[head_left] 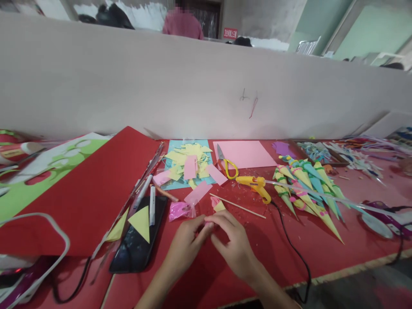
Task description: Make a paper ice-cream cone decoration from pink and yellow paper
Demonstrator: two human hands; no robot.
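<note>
Where a small pink piece [207, 222] shows between your fingertips, over the red worktop [199, 283], your left hand [187, 238] pinches it, thumb and index together. Your right hand [234, 242] angles in, fingers curled to meet it; you can't tell whether that grip closes too. Just beyond lies a yellow-tipped paper piece [219, 207], near a thin stick [240, 206].

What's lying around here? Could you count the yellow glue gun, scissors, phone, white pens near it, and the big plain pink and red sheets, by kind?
Yellow glue gun: 1
Yellow-handled scissors: 1
Smartphone: 1
White pens: 2
Large pink sheet: 1
Large red sheet: 1
Total: 7
</note>
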